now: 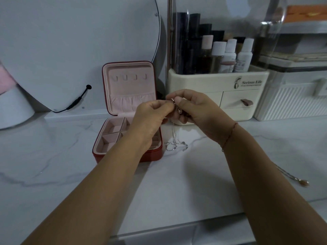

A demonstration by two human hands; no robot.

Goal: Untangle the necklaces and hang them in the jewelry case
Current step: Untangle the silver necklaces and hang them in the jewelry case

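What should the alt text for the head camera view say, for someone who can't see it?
A left hand and right hand pinch tangled necklaces above a white marble counter, chain ends trailing onto it. An open red jewelry case stands behind the left hand, its four lid hooks empty; another necklace lies far right.

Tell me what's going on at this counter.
A person is working on the tangled necklaces, pinching the knot between the fingers of the left hand and right hand. The loose chain ends trail down onto the marble counter beside the open red jewelry case. The four hooks in its upright lid are bare, so nothing is hung yet. One more pendant necklace lies apart on the counter at the right.
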